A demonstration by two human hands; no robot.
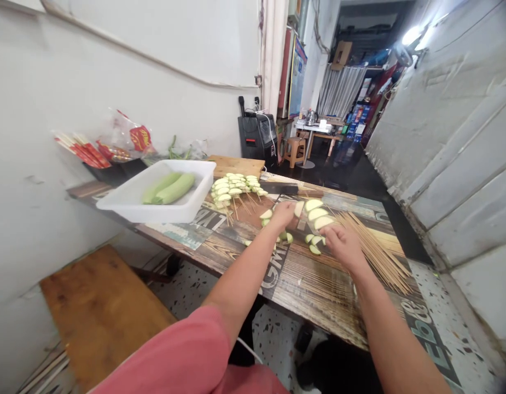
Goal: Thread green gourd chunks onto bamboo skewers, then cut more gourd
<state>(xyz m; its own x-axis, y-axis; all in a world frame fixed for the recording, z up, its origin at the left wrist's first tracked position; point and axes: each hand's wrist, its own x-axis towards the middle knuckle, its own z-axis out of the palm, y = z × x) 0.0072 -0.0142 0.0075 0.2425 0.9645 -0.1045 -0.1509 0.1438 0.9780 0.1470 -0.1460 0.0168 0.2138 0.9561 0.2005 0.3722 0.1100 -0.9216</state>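
Threading looks to be the step in hand: cut slices going one after another onto a thin stick. The right hand [343, 244] has its fingers closed at the near end of a part-filled skewer [316, 213], held just above the worktop [310, 279], with several pale slices in a row leading away from the grip; the stick inside the grip is too small to make out. The left hand [283, 214] reaches across to the far end, its fingers seemingly pinched on a single slice [299, 208] just beside the row, and whether that slice touches the stick cannot be told. As a judgement, the next move calls for lining the slice's middle up with the tip and pushing it on squarely, while the right hand keeps the stick steady and the left fingertips stay off the point. Loose slices [315, 241] lie on the worktop below the hands, within easy reach. Bare skewers [378, 254] lie in a spread heap beside the right hand, finished skewers [236, 186] are piled beyond the left one near the knife [281, 188], and two whole squash [176, 187] rest in the white tub [133, 214].
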